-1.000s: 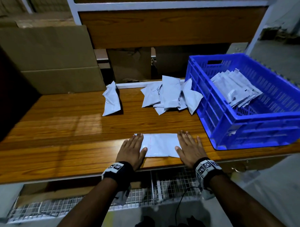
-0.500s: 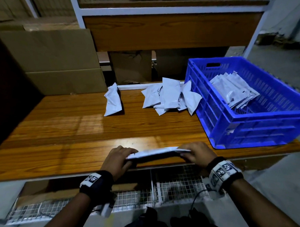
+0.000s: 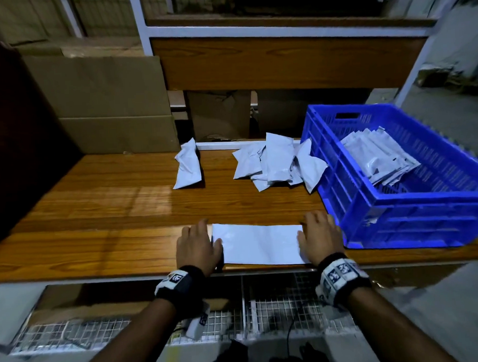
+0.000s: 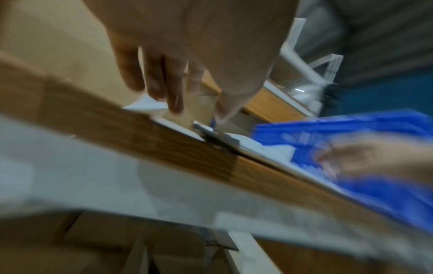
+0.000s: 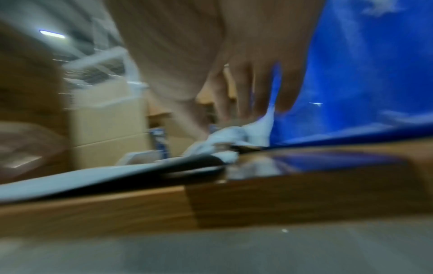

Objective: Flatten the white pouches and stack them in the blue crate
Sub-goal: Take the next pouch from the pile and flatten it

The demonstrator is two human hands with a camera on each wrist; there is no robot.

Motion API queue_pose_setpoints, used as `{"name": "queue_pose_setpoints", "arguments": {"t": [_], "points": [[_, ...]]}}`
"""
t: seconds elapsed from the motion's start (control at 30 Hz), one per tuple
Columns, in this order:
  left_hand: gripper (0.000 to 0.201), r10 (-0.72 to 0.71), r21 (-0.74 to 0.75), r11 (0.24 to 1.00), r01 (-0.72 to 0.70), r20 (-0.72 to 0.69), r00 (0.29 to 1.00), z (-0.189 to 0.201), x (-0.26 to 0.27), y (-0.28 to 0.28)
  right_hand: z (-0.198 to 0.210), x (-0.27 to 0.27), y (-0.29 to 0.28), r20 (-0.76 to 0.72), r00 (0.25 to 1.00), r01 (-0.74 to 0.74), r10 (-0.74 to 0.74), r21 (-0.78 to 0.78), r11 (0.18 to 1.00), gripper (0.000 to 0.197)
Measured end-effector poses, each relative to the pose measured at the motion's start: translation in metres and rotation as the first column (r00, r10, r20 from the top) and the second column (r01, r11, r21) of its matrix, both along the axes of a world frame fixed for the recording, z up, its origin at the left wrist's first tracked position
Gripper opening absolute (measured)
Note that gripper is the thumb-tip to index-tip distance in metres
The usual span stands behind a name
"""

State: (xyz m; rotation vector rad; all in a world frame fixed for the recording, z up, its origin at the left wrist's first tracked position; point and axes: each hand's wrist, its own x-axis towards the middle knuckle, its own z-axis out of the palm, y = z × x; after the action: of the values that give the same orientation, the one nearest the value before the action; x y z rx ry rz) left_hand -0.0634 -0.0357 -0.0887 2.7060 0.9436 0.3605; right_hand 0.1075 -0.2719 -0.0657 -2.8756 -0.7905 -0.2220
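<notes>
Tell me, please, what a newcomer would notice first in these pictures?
Probably the blue crate at the table's right, holding a stack of flattened pouches. Next, the white pouch at the near edge, with the left hand and right hand pressing its ends.

A wooden bench (image 3: 103,212) carries a flat white pouch (image 3: 259,243) between the fingers (image 3: 192,232), loose pouches (image 3: 275,163) beyond them, and a blue crate (image 3: 412,215) just right.
</notes>
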Motion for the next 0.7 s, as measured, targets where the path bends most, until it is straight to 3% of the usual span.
{"name": "queue_pose_setpoints", "arguments": {"t": [0.03, 0.1, 0.2, 0.3, 0.4, 0.7], "points": [[0.053, -0.056, 0.074, 0.996, 0.055, 0.025, 0.998, 0.000, 0.002, -0.005, 0.000, -0.009, 0.007, 0.049, 0.997, -0.052, 0.051, 0.024, 0.998, 0.035], [0.048, -0.218, 0.175, 0.962, 0.211, 0.021, 0.976, -0.003, 0.014, -0.018, -0.008, -0.025, 0.029, -0.002, 0.974, -0.226, 0.227, 0.083, 0.970, 0.036], [0.049, -0.380, 0.155, 0.910, 0.385, -0.062, 0.923, -0.014, 0.033, -0.036, -0.031, -0.045, 0.062, -0.161, 0.911, -0.379, 0.381, 0.043, 0.925, 0.049], [0.055, -0.397, 0.102, 0.908, 0.407, -0.108, 0.911, -0.031, 0.039, -0.035, -0.053, -0.052, 0.073, -0.227, 0.915, -0.345, 0.333, -0.015, 0.938, 0.055], [0.053, -0.394, 0.110, 0.907, 0.405, -0.114, 0.912, -0.042, 0.036, -0.032, -0.063, -0.053, 0.070, -0.197, 0.930, -0.325, 0.309, -0.054, 0.944, 0.067], [0.059, -0.344, 0.054, 0.934, 0.354, -0.139, 0.929, -0.049, 0.034, -0.026, -0.063, -0.046, 0.062, -0.238, 0.921, -0.324, 0.309, -0.025, 0.946, 0.080]]}}
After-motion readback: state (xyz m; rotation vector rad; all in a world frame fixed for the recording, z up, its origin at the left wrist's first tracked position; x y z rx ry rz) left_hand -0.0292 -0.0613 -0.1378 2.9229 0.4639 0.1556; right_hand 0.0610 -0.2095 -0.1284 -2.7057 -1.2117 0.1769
